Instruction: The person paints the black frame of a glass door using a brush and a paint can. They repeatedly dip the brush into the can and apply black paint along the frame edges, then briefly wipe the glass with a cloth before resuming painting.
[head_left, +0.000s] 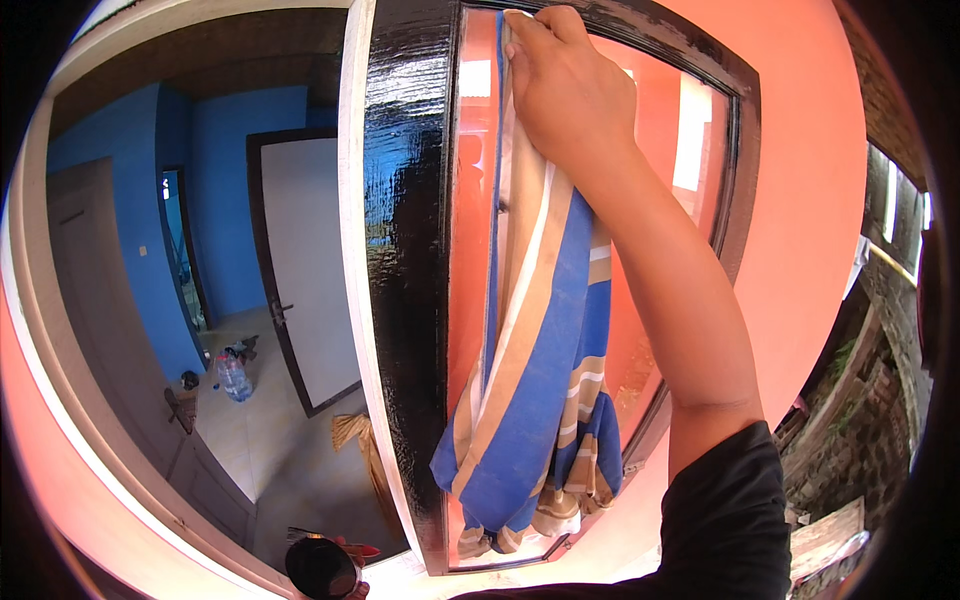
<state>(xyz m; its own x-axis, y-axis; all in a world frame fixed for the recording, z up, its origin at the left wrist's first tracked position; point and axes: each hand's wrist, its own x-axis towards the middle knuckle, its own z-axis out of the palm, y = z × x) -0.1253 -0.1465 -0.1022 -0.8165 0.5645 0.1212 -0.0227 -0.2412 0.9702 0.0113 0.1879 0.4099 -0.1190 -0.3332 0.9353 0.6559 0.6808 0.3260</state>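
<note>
My right hand (574, 82) is raised near the top of a window pane, its fingers closed on the upper end of a striped cloth (536, 360) in blue, tan and white. The cloth hangs down in folds before the glass (480, 195). A glossy black wooden frame (409, 285) borders the pane on the left. At the bottom left, my left hand (358, 589) shows only in part, around a round container (319, 568) that is dark inside. A paintbrush (304, 535) and a red-tipped object (364, 550) are at the container's rim.
A white door jamb (358, 247) edges the opening at left. Inside are a grey door (311, 262), a blue wall (225, 195), a plastic bottle (234, 379) on the tiled floor and a tan cloth (360, 442). A coral wall (802, 187) lies right of the window; wooden boards (829, 532) lie outside.
</note>
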